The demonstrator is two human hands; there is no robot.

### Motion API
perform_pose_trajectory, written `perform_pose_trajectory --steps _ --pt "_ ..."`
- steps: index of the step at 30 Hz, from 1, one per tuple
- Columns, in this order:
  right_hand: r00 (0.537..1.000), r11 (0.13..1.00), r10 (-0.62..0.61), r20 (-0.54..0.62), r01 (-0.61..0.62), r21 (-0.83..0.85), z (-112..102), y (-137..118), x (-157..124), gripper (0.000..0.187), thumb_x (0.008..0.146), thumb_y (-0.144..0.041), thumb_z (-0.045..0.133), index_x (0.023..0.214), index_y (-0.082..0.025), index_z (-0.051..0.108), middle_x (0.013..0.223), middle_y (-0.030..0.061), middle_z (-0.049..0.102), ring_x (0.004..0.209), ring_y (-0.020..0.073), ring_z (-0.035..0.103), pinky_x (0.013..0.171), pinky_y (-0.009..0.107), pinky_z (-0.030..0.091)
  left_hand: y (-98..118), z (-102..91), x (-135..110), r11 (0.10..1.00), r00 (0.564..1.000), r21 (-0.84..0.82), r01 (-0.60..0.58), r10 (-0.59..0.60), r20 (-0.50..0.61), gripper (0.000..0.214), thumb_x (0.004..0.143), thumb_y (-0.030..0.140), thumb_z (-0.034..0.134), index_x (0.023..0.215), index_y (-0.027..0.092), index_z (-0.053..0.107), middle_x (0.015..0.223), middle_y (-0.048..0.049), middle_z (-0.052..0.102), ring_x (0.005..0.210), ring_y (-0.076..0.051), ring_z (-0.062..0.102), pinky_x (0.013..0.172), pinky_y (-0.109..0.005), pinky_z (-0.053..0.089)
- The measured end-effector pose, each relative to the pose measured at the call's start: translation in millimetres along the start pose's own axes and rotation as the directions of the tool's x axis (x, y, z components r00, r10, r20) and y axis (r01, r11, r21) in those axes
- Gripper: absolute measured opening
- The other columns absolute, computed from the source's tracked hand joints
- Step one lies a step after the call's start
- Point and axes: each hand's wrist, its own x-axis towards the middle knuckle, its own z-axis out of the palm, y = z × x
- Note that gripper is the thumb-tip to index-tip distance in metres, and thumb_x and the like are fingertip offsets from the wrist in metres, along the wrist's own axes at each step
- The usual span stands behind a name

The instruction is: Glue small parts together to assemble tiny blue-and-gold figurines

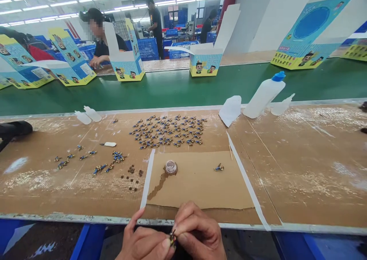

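Head view, left hand (145,239), right hand (197,231), pinching one small figurine (172,238)

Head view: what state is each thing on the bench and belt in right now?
Left hand: holding a small blue-and-gold figure.
Right hand: holding the same figure.
Glass jar: upright on cardboard, brown streak beside it.
White squeeze bottle: blue-capped, lying tilted.
Printed carton: upright on green belt, top flaps open.

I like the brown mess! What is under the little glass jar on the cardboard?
The small glass jar sits on a cardboard sheet, with a brown smear running from it. The patch right beneath the jar is covered, so it cannot be seen.
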Motion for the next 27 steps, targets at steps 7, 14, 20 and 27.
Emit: perform_pose_trajectory --steps 7,14,20,27 --pt "0.997 0.998 0.054 -0.047 -0.054 0.018 3.3 1.5 0.4 0.009 0.077 -0.028 0.065 0.081 -0.023 0.072 0.070 0.0030 0.060 0.065 0.0133 0.055 0.061 0.027 0.043 -3.5 1.5 8.3 0.998 0.998 0.061 -0.009 0.005 0.058 0.020 0.084 0.026 0.057 0.065 0.026 0.064 0.049 0.0103 0.065 0.042 -0.007 0.061 0.098 -0.044 0.047" --pt "0.995 0.997 0.050 -0.084 -0.046 0.056 5.2 7.0 0.8 0.008 0.077 -0.027 0.065 0.080 -0.023 0.072 0.070 0.0022 0.058 0.065 0.0121 0.054 0.060 0.026 0.040 -12.4 -0.7 18.2 0.995 0.989 0.056 -0.087 0.079 0.127 0.025 0.083 0.025 0.058 0.059 0.025 0.062 0.046 0.0104 0.063 0.039 -0.007 0.061 0.087 -0.038 0.057" --pt "0.992 0.996 0.072 -0.104 -0.066 0.063 7.5 8.0 -0.8 0.008 0.076 -0.026 0.066 0.079 -0.022 0.072 0.069 0.0020 0.059 0.063 0.0118 0.053 0.059 0.026 0.040 -25.0 -0.2 11.6 0.998 0.980 0.022 -0.060 0.055 0.190 0.027 0.086 0.027 0.053 0.061 0.027 0.064 0.046 0.0105 0.064 0.038 -0.008 0.061 0.083 -0.033 0.059" --pt "0.989 0.992 0.099 -0.108 -0.090 0.084 8.1 4.9 1.9 0.008 0.076 -0.027 0.066 0.078 -0.022 0.072 0.069 0.0020 0.058 0.064 0.0118 0.053 0.060 0.026 0.040 -23.4 1.8 12.3 0.995 0.981 0.040 -0.092 0.083 0.178 0.037 0.088 0.034 0.050 0.054 0.025 0.058 0.040 0.0118 0.059 0.033 -0.006 0.056 0.087 -0.034 0.056"
